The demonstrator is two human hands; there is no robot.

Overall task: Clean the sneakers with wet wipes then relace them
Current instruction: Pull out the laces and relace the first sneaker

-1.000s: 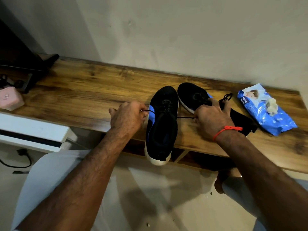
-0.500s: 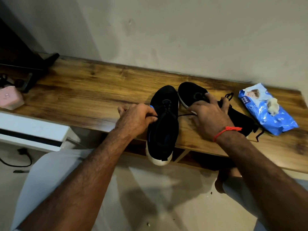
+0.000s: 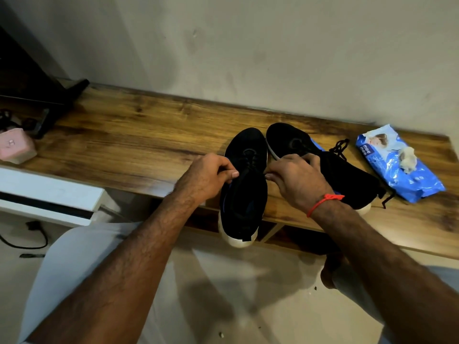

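Note:
Two black sneakers with white soles lie on a wooden bench (image 3: 129,135). The left sneaker (image 3: 244,202) points away from me, and its heel hangs over the bench's front edge. My left hand (image 3: 207,177) pinches a black lace end at that shoe's left side. My right hand (image 3: 295,180), with a red thread at the wrist, pinches the other lace end at the shoe's right side. The right sneaker (image 3: 347,175) lies behind my right hand, partly hidden by it. A loose black lace (image 3: 340,146) sits beside it.
A blue pack of wet wipes (image 3: 387,170) with a crumpled used wipe (image 3: 407,158) on top lies at the bench's right end. A pink box (image 3: 16,147) and dark gear sit at the far left. A white unit (image 3: 49,194) stands below left. The wall runs behind the bench.
Both hands have come in from a wide, taut pull on the lace to the shoe's two sides. The lace no longer stretches out between them.

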